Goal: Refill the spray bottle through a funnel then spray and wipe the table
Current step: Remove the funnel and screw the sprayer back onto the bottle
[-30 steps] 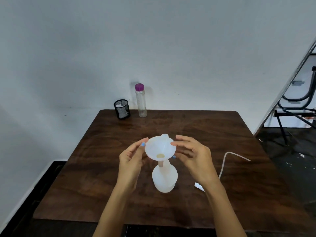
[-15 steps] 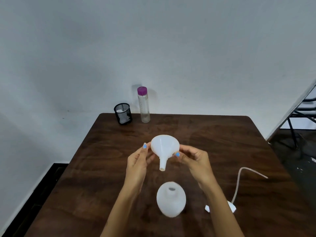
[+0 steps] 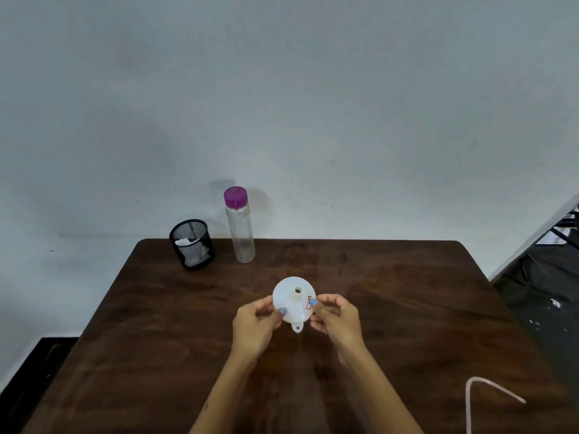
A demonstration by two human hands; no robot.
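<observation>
Inside mesh cup [image 3: 192, 244]: white scrap [image 3: 185, 241]

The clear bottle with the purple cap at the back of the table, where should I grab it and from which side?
Grip the bottle round the middle of its clear body, below the purple cap. It stands upright and is a slim, straight cylinder, so fingers should wrap it easily. Come from the front or the right: the black mesh cup stands close on its left and the wall is right behind.

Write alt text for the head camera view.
Both hands, left hand and right hand, hold a white funnel spout-up over a dark wooden table. At its far edge stand a purple-capped bottle and black mesh cup.
</observation>
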